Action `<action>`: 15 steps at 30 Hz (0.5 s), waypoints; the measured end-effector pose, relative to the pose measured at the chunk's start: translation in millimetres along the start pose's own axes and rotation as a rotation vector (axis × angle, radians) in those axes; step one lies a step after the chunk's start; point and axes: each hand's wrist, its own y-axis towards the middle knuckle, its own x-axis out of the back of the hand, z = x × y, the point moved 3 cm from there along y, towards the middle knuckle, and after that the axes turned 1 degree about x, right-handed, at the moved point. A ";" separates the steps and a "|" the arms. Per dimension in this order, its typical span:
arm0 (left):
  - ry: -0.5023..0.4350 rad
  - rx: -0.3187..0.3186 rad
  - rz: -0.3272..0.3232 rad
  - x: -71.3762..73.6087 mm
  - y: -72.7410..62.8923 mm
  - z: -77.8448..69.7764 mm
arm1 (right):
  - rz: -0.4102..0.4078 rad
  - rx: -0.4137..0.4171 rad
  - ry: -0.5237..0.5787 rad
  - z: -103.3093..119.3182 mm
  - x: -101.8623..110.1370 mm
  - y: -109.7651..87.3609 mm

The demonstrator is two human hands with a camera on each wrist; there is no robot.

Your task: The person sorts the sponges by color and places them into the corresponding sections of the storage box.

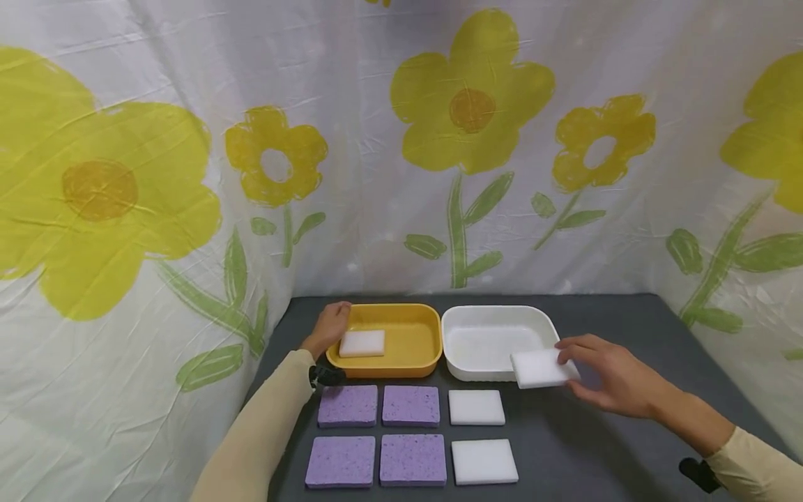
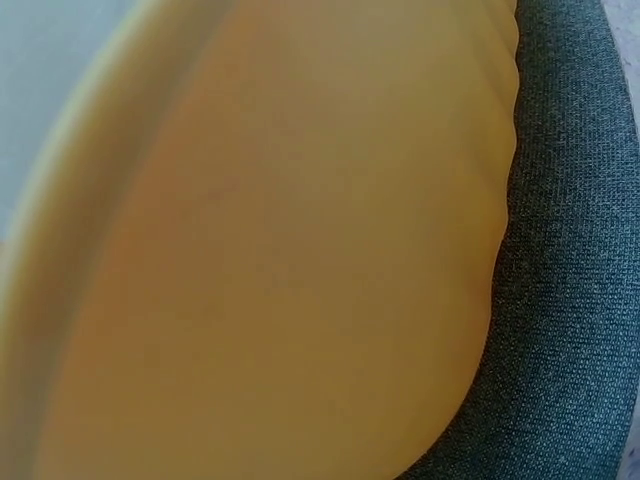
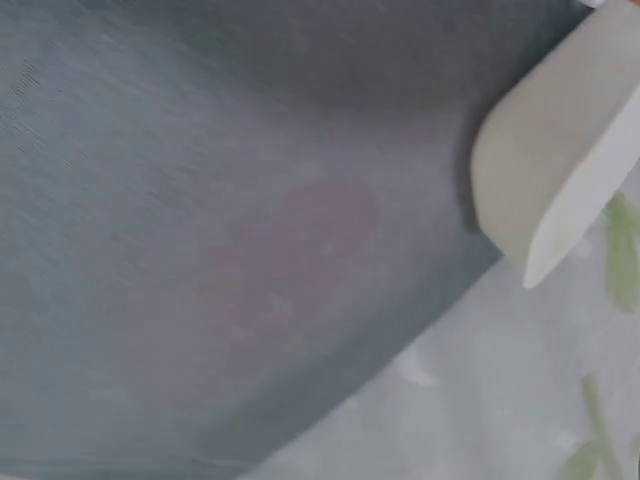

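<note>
My right hand (image 1: 617, 376) pinches a white sponge (image 1: 536, 369) by its right end, just above the front right corner of the white basin (image 1: 483, 348). My left hand (image 1: 329, 326) holds the left rim of the yellow basin (image 1: 398, 335), fingers over its far left corner. Inside that basin, near its left side, lies another white sponge (image 1: 362, 343). The left wrist view is filled by the outer wall of the yellow basin (image 2: 300, 250). Part of the white basin (image 3: 550, 150) shows in the right wrist view; the held sponge cannot be made out there.
In front of the basins, several purple sponges (image 1: 348, 406) lie in two rows, with two white sponges (image 1: 477, 408) to their right. All rest on a dark grey tabletop (image 1: 602, 460). A flowered curtain (image 1: 370, 237) hangs behind and at both sides.
</note>
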 end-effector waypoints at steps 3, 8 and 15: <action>0.000 0.006 0.000 -0.1 0.9 0.2 | 0.006 0.025 0.001 0.0 2.6 14.0; -0.006 0.009 -0.003 -0.3 1.5 -0.1 | 0.027 0.040 0.006 1.2 2.4 38.2; -0.009 0.016 -0.002 -0.2 0.2 -0.7 | 0.109 0.022 0.025 2.2 -8.0 73.9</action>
